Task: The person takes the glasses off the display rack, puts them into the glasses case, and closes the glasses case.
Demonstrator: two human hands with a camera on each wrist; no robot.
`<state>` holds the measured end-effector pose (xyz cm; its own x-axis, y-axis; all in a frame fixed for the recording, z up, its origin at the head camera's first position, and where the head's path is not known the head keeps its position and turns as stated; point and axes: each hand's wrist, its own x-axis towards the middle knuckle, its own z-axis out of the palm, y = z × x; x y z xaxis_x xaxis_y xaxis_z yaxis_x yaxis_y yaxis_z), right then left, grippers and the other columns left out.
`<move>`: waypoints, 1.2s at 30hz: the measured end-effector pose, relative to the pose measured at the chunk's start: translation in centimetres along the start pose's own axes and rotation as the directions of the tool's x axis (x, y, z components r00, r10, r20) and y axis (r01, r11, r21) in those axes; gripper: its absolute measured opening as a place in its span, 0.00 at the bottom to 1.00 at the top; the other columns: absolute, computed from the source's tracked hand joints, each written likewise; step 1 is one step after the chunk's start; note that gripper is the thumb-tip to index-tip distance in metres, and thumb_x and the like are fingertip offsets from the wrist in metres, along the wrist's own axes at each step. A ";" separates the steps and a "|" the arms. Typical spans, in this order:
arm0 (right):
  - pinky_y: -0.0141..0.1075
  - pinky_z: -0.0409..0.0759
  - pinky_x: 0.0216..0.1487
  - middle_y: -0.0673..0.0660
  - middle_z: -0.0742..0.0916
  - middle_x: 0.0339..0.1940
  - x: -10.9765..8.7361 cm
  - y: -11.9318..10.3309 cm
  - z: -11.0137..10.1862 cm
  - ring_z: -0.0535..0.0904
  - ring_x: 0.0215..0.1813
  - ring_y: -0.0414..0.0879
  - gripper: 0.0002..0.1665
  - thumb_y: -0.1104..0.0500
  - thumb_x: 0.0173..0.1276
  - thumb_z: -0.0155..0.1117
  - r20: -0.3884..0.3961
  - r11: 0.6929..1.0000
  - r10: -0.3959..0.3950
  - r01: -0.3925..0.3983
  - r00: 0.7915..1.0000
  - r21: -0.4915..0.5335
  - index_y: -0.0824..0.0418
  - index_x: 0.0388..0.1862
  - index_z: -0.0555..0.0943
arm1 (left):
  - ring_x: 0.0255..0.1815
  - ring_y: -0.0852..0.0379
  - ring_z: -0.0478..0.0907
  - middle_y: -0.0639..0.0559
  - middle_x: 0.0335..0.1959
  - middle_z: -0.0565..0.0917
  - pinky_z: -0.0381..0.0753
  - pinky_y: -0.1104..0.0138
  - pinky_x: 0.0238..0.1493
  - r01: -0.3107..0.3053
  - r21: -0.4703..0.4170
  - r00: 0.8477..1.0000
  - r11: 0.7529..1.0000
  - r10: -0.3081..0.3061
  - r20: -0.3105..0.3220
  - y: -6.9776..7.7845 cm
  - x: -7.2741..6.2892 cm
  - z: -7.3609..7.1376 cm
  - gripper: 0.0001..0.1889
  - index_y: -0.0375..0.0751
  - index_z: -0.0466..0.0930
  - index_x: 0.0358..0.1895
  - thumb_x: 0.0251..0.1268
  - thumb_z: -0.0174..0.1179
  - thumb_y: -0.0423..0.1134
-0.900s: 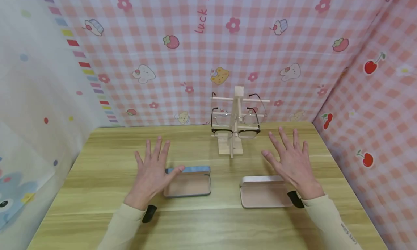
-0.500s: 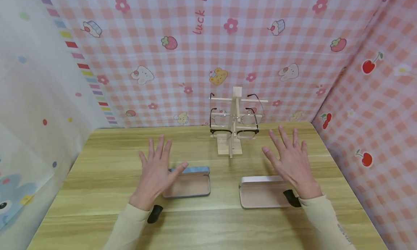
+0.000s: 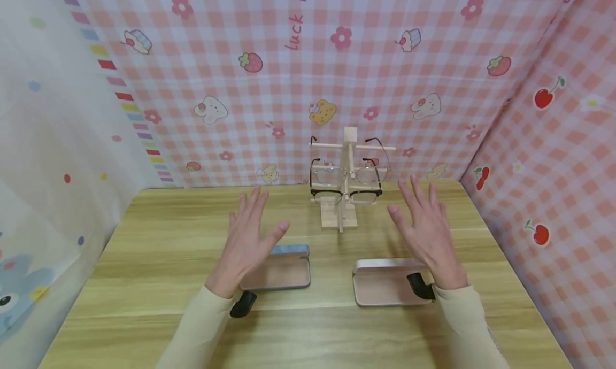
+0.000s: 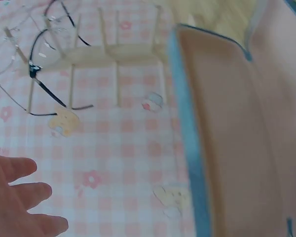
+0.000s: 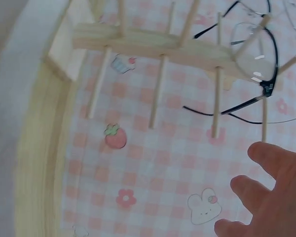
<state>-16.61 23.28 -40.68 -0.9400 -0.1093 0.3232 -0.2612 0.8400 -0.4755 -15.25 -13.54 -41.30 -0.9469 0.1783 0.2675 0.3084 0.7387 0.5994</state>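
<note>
I see the left hand and right hand, fingers relaxed and holding nothing, near the blue case and white case on the worktop. Both cases look light and stiff (I'd grip their rims).

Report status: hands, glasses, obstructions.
Left hand and right hand extended, gripping nothing. Black-browed glasses and thin-rimmed glasses on pale wooden rack. Oblong blue case and oblong whitish case, pink-lined, open nearby; nothing seen blocking rack.
</note>
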 end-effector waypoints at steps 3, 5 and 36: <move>0.78 0.42 0.72 0.61 0.55 0.86 0.3 -0.5 -0.3 0.38 0.84 0.68 0.42 0.35 0.83 0.43 -0.019 0.996 -0.001 0.003 1.000 0.091 0.56 0.85 0.58 | 0.85 0.39 0.37 0.47 0.86 0.45 0.39 0.32 0.78 -0.020 -0.099 1.000 0.995 0.018 -0.024 0.9 0.5 -0.3 0.49 0.40 0.52 0.83 0.74 0.41 0.75; 0.76 0.41 0.75 0.61 0.55 0.86 0.4 -0.9 -0.5 0.38 0.84 0.67 0.41 0.36 0.83 0.42 -0.033 0.987 0.000 0.005 0.999 0.160 0.58 0.84 0.58 | 0.85 0.41 0.41 0.47 0.85 0.48 0.43 0.35 0.79 -0.032 -0.166 0.999 0.986 0.025 -0.047 1.6 0.9 -0.5 0.47 0.41 0.53 0.83 0.75 0.41 0.73; 0.37 0.76 0.69 0.59 0.81 0.69 3.7 -4.7 -2.7 0.78 0.69 0.51 0.32 0.42 0.84 0.50 -0.146 0.751 0.157 -0.021 0.977 0.660 0.61 0.75 0.74 | 0.65 0.38 0.76 0.37 0.65 0.77 0.81 0.63 0.64 0.119 -0.914 0.983 0.387 -0.176 0.053 7.2 7.1 -0.5 0.23 0.32 0.69 0.72 0.80 0.56 0.35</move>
<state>-18.27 20.39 -35.03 -0.9269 0.1028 0.3610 -0.3208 0.2821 -0.9042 -19.72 -7.27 -34.68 -0.9899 0.0799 0.1171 0.0897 -0.2871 0.9537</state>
